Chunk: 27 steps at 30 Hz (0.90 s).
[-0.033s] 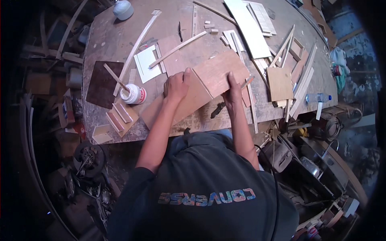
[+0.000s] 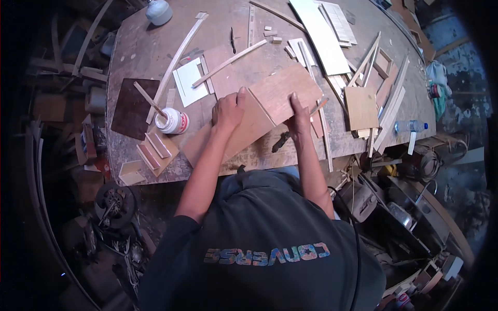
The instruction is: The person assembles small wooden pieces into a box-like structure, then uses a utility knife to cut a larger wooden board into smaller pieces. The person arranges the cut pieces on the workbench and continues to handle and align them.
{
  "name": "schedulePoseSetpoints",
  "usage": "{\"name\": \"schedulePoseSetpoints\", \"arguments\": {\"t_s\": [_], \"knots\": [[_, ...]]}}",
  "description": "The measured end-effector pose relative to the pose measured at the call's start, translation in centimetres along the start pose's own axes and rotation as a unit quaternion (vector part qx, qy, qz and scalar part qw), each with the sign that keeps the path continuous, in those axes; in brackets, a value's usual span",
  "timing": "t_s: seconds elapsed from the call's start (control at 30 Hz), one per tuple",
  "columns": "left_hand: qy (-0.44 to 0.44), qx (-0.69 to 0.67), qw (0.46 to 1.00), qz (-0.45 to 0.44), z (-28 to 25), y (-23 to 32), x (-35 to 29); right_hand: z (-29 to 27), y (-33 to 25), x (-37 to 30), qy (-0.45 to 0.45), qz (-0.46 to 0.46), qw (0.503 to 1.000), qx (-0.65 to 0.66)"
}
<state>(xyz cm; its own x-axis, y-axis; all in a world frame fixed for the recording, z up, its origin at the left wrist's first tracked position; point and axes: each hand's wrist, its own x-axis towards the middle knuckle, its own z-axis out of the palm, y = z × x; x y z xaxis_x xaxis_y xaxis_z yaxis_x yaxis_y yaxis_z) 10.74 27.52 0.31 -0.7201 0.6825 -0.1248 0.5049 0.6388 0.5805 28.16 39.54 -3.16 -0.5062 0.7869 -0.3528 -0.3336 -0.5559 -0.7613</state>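
Note:
A long flat wooden panel (image 2: pixel 282 93) slants over the near edge of the workbench, with a thin raised strip running across it. My left hand (image 2: pixel 228 110) is closed on the panel's far side, left of that strip, its fingertips curled over the edge. With its thumb lying on top and fingers partly hidden beneath, my right hand (image 2: pixel 299 120) grips the panel's right part. Beside the right hand an orange stick like a pencil (image 2: pixel 320 106) sticks out; I cannot tell whether it is held. A dark tool (image 2: pixel 280 142) lies just below the panel.
Left of the panel stand a white glue tub (image 2: pixel 176 122) with a stick in it and a small board with strips (image 2: pixel 158 150). Wood strips, a white board (image 2: pixel 321 39) and a square wooden piece (image 2: pixel 361 108) lie farther off. A plastic bottle (image 2: pixel 410 126) rests near the right edge.
My right thumb has shifted very slightly to the left on the panel. The panel and my left hand look the same.

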Motion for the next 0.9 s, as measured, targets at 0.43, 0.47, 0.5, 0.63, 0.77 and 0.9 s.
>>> {"name": "schedulePoseSetpoints", "arguments": {"t_s": [0.43,0.47,0.5,0.63,0.77,0.9], "knots": [[-0.056,0.086,0.993,-0.061,2.6,-0.9,1.1,0.6,2.6,0.9,-0.011,-0.202,0.938,-0.282],[-0.061,0.088,0.992,-0.060,2.5,-0.9,1.5,0.7,2.6,1.2,-0.012,-0.207,0.933,-0.294],[-0.070,0.090,0.992,-0.060,2.6,-0.9,1.6,0.5,2.6,1.1,-0.011,-0.210,0.928,-0.307],[-0.074,0.085,0.992,-0.065,2.6,-0.9,1.5,0.7,2.4,0.9,-0.015,-0.201,0.923,-0.328],[-0.127,0.152,0.979,-0.041,2.6,-0.5,1.8,1.3,1.3,-0.3,-0.081,-0.184,0.866,-0.458],[-0.125,0.211,0.965,0.094,4.1,-3.4,2.2,3.6,0.6,-2.9,-0.187,-0.229,0.786,-0.543]]}}
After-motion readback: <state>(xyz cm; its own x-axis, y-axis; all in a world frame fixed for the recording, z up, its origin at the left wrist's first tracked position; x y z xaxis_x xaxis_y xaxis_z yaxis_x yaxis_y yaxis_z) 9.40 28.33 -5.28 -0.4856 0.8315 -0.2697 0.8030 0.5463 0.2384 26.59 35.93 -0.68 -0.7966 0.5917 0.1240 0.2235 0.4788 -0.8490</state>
